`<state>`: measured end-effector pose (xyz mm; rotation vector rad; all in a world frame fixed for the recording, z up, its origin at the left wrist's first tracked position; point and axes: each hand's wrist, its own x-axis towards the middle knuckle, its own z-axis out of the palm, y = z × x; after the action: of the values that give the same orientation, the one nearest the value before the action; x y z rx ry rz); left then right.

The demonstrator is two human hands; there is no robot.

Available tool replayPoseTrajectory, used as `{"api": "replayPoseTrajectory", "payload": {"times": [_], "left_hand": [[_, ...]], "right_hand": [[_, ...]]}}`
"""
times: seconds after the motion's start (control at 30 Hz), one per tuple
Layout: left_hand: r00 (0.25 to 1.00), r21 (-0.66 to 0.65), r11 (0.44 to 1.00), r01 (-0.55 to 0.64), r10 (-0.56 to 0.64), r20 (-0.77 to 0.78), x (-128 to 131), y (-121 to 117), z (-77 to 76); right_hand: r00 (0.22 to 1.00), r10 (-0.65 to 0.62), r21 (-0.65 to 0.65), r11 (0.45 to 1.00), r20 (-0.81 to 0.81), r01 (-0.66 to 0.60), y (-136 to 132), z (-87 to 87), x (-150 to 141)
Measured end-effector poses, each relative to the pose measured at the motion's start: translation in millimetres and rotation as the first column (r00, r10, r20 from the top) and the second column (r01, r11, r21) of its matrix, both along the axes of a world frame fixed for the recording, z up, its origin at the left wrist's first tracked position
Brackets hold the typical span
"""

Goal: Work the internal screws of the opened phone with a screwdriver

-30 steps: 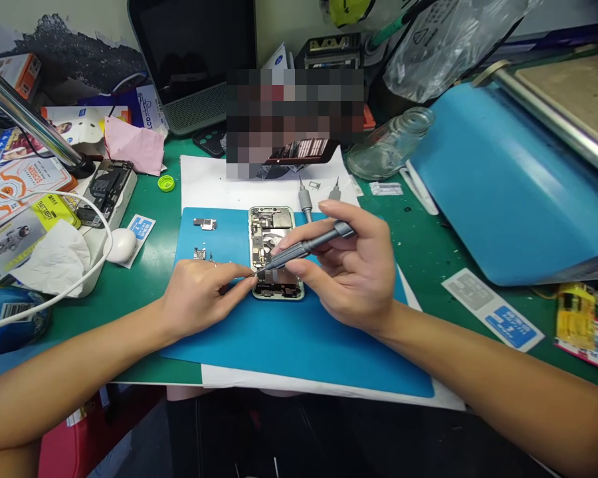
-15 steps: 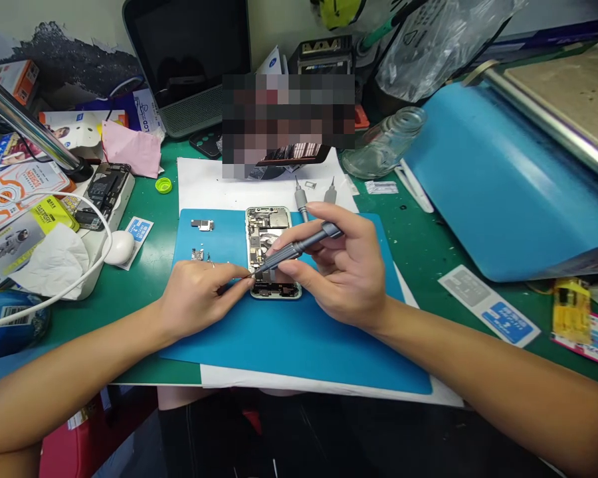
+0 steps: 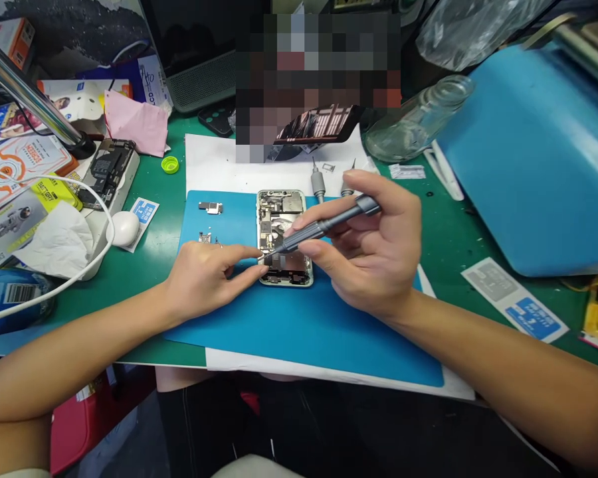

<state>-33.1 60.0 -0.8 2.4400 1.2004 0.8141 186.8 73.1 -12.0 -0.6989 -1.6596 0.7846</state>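
Observation:
An opened phone (image 3: 280, 219) with its circuit boards bare lies on a blue work mat (image 3: 299, 318). My right hand (image 3: 373, 252) is closed round a grey precision screwdriver (image 3: 329, 224), its tip down on the phone's left side. My left hand (image 3: 206, 275) rests on the mat, its fingertips pinched together against the phone's left edge beside the screwdriver tip; what they hold is too small to make out. Small metal parts (image 3: 210, 208) lie on the mat to the left.
Two more screwdrivers (image 3: 319, 182) lie behind the phone on white paper. A second opened phone (image 3: 107, 169), a white mouse (image 3: 123, 228), a white cable, tissue and boxes crowd the left. A glass jar (image 3: 413, 126) and a large blue roll (image 3: 523, 159) stand right.
The view has shifted closer and slightly down-left. Both hands stay at the phone, with the screwdriver tip still at its left side.

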Motion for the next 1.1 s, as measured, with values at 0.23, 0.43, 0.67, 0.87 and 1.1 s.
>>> {"api": "replayPoseTrajectory", "payload": {"times": [0.23,0.43,0.67,0.87,1.1], "left_hand": [[1.000,0.011,1.000,0.016,-0.016,-0.015,0.4,-0.2,1.0],[1.000,0.015,1.000,0.023,-0.024,0.005,1.6,0.1,0.5],[0.999,0.013,0.999,0.038,-0.038,0.008,0.5,1.0,1.1],[0.999,0.015,0.999,0.039,-0.039,-0.005,0.3,0.6,-0.7],[0.999,0.023,0.999,0.030,-0.030,-0.014,0.9,0.1,-2.4]], "right_hand": [[1.000,0.006,0.060,0.998,-0.001,-0.006,4.1,-2.0,0.1],[0.998,0.059,0.094,0.994,-0.037,-0.056,8.7,-5.5,1.7],[0.995,0.078,0.075,0.995,-0.068,-0.073,7.5,-5.2,1.3],[0.997,0.071,0.064,0.996,-0.041,-0.069,7.9,-7.1,2.4],[0.998,0.056,0.084,0.995,-0.011,-0.054,8.6,-6.6,2.0]]}}
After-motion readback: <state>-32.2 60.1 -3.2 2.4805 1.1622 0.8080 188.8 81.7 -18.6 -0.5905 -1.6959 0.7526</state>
